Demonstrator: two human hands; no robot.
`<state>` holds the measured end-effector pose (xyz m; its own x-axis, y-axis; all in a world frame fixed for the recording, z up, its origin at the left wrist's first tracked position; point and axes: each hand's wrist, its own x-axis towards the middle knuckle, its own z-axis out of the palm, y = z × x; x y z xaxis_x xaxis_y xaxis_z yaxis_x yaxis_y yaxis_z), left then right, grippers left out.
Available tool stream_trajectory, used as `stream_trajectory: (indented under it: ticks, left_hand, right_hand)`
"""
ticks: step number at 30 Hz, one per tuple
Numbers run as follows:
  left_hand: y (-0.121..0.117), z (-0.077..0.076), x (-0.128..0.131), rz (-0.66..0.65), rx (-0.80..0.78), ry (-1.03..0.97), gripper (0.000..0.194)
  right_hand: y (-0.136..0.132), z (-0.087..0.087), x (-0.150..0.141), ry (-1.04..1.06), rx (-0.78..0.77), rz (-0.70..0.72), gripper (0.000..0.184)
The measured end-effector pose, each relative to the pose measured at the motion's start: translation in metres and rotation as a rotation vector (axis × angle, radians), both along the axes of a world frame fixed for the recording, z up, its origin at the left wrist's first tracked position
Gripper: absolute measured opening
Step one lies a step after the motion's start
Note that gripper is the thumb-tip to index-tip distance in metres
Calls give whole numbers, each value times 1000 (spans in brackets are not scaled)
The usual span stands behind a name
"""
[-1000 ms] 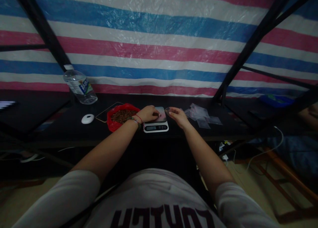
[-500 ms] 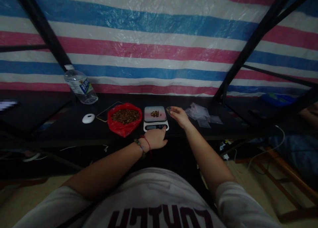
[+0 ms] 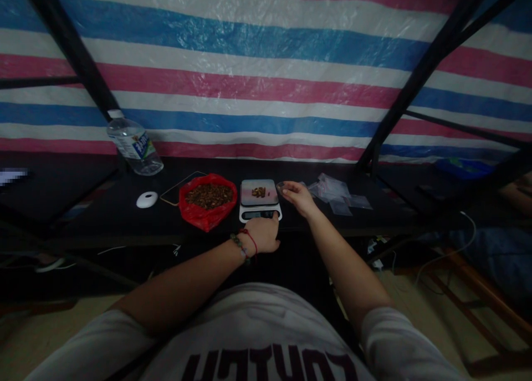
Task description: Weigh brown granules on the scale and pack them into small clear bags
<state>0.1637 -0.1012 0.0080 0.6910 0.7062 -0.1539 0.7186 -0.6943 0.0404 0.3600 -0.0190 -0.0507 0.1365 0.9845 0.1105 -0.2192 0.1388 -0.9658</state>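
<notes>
My left hand (image 3: 264, 232) reaches over the front of a white kitchen scale (image 3: 243, 214). Its index finger is stretched onto the right end of the dark control panel, the thumb stands apart, and nothing is held. A small heap of brown dried pieces (image 3: 258, 192) lies on the scale's platform, with a stray bit to its right. Just right of the platform, my right hand (image 3: 298, 196) pinches a small clear plastic item (image 3: 280, 188); its exact kind is too faint to tell. Left of the scale, a red plastic bag (image 3: 206, 221) stands open, full of similar brown pieces.
Clear zip bags (image 3: 332, 188) lie in a loose pile right of my right hand. A white rounded object (image 3: 147, 199) and a water bottle (image 3: 137, 145) are at the left. Black metal posts (image 3: 405, 93) flank a striped tarp (image 3: 257, 82). Another person's arm (image 3: 517, 195) shows far right.
Little differs. My left index finger stays on the scale's panel while the wrist shifts slightly right and down. The right hand keeps its pinch beside the platform.
</notes>
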Motion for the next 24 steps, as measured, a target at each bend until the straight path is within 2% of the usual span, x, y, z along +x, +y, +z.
stream_trajectory:
  ticks: [4,7,13,24]
  left_hand:
    - [4,9,-1,-33,3,20,82]
    - [5,10,-2,-43,8,30,82]
    - [4,6,-2,-62,18,23,83]
    - [-4,-9,4,18,43,-21,71]
  right_hand:
    - [1,-3,-2,-7,-14,-6,46]
    - [0,-4,-3,-24,-1,6,44]
    - [1,-6,-4,8,-3,19,43]
    - [0,-7,-4,-12,-39,20,46]
